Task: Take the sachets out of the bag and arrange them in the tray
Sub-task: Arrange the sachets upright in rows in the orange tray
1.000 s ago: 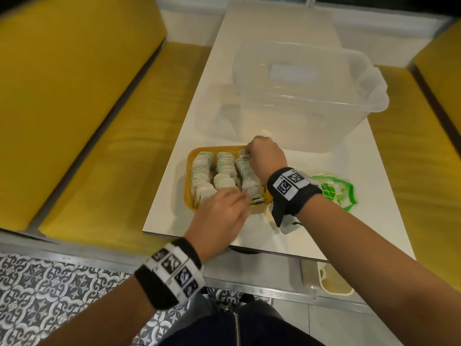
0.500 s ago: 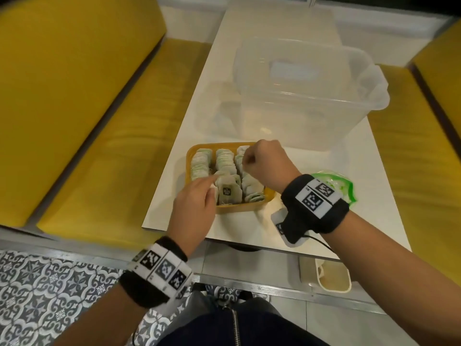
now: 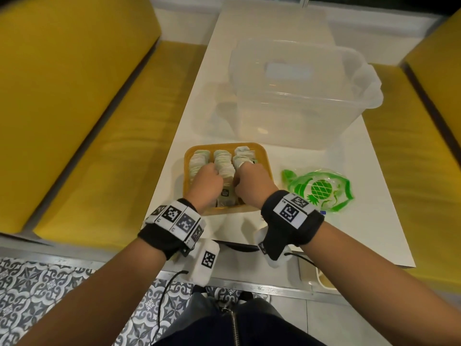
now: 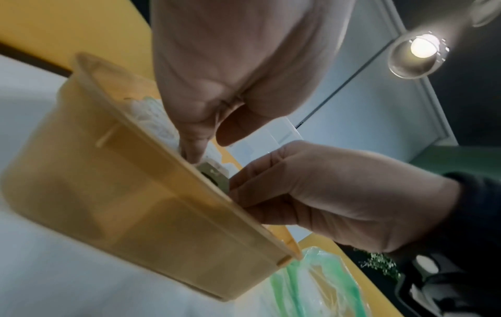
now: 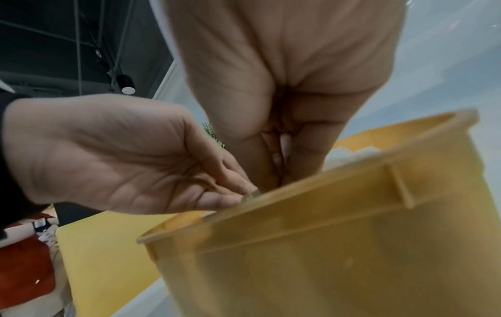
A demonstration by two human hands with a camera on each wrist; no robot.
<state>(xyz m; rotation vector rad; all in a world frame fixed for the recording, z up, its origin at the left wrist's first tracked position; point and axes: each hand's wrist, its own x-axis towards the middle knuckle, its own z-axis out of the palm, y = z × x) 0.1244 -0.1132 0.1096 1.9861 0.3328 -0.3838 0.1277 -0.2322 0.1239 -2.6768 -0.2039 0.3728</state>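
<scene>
Both hands have dropped lower into the yellow tray (image 3: 264,158) since a moment ago; the left hand (image 3: 206,179) and right hand (image 3: 252,179), fingers curled, pinch sachets (image 3: 223,161) packed in its rows. The emptied bag (image 3: 320,189) lies just right of the tray. Pressing too hard could topple neighbouring rows.

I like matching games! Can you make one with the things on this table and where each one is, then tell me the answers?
Things:
1. sachets
2. green pineapple bag
3. clear plastic tub
4. orange tray

Places:
A. at the far end of the table, behind the tray
B. lying flat to the right of the tray
C. standing in rows inside the tray
D. at the near edge of the table, with both hands in it

Pairs: 1-C, 2-B, 3-A, 4-D
</scene>
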